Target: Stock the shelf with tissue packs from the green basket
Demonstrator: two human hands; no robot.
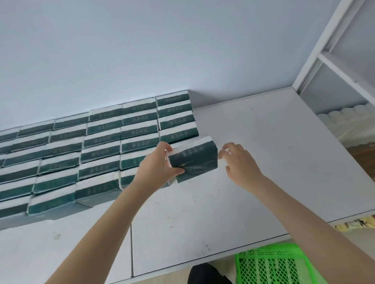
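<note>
My left hand (156,164) grips a dark green and white tissue pack (193,159) by its left end, holding it at the right end of the front row. My right hand (239,163) hovers just right of the pack with fingers spread, not touching it. Several rows of matching tissue packs (101,140) stand lined up on the white shelf (257,160) against the wall. The green basket (276,266) sits on the floor below the shelf's front edge; its inside looks bare where I can see it.
A white shelving frame (336,58) stands at the right, with pale wrapped rolls (351,119) on its lower level. Yellowish packaged goods (359,223) peek out under the shelf's right front edge. Right half of the shelf top is bare.
</note>
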